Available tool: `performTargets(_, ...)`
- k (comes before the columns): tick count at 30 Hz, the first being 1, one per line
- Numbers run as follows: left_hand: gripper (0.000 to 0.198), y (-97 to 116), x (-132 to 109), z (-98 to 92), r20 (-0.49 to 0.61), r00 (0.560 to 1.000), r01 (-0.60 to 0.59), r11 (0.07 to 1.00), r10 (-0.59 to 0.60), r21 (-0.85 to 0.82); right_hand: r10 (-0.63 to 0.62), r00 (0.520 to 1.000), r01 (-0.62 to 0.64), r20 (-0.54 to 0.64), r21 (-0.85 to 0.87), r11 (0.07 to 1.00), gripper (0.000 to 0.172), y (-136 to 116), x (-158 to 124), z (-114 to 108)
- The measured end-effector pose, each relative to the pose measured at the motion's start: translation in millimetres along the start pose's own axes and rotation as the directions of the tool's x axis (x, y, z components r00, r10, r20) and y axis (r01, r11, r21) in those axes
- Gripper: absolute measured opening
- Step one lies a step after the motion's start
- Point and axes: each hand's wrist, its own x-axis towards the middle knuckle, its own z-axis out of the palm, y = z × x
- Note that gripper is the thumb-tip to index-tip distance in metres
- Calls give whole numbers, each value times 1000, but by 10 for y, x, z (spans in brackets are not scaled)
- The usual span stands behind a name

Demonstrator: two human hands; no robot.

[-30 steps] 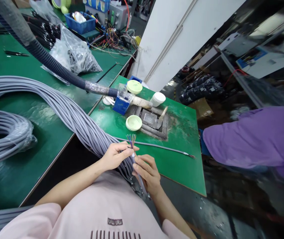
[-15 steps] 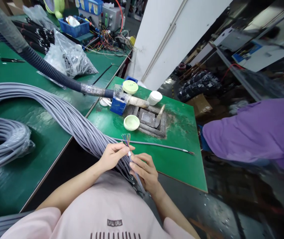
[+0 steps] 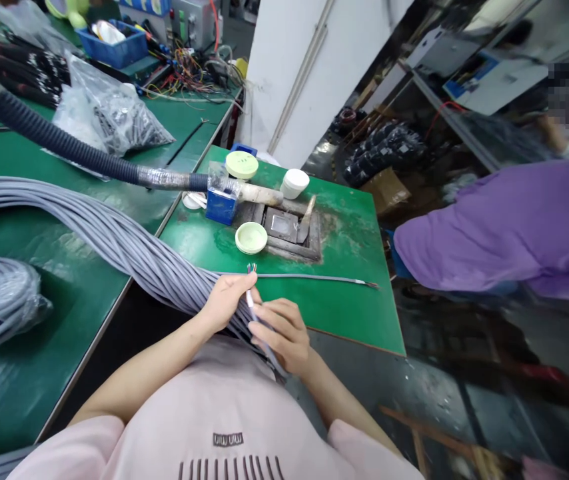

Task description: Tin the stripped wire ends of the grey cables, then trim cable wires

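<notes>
My left hand pinches the thin coloured wires at the stripped end of a grey cable, and only their tips show above the thumb. Just below, a white sleeve wraps the cable. My right hand is closed round the grey cable under that sleeve. Behind my hands runs a thick bundle of grey cables. A single grey cable lies across the green board, its stripped end pointing right.
On the green board stand an open pale-green tub, a solder pot with a scraper, and a white jar. A ribbed hose arches over from the left. A person in purple is at the right.
The fanned-out wires are now gathered together in my left fingers. My right hand stays on the cable. The whole view has shifted, moving the bench things left and up.
</notes>
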Motion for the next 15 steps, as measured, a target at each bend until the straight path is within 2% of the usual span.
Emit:
performTargets(2, 55, 24, 89, 43, 111, 993, -53, 981, 33, 186, 69, 996, -75, -50, -136, 988, 23, 17, -47, -218)
performTargets(3, 54, 43, 133, 56, 162, 984, -131, 933, 80, 334, 100, 991, -118, -89, -229, 966, 25, 30, -97, -354)
performTargets(4, 50, 63, 178, 63, 211, 968, -227, 836, 137, 499, 123, 984, -161, -131, -335, 928, 27, 44, -167, -499)
performTargets(6, 36, 96, 266, 65, 305, 926, -377, 499, 222, 780, 147, 967, -239, -206, -554, 797, 28, 64, -369, -786)
performTargets(8, 30, 106, 349, 61, 371, 902, -408, 156, 218, 900, 227, 949, -315, -219, -712, 627, 21, 59, -624, -1022)
performTargets(9, 29, 99, 387, 61, 384, 903, -398, 41, 193, 916, 309, 928, -352, -206, -755, 553, 16, 43, -752, -1109)
performTargets(10, 27, 85, 424, 65, 387, 907, -385, -41, 167, 922, 400, 894, -397, -203, -774, 494, 13, 17, -869, -1172)
performTargets(12, 23, 42, 493, 81, 392, 911, -377, -130, 126, 917, 549, 800, -519, -241, -736, 434, 19, -56, -1034, -1225)
performTargets(14, 19, -6, 552, 106, 408, 907, -388, -168, 105, 906, 633, 699, -678, -331, -586, 443, 20, -138, -1080, -1180)
performTargets(15, 16, -25, 575, 120, 418, 903, -396, -180, 102, 900, 687, 633, -758, -357, -467, 456, 19, -172, -1060, -1124)
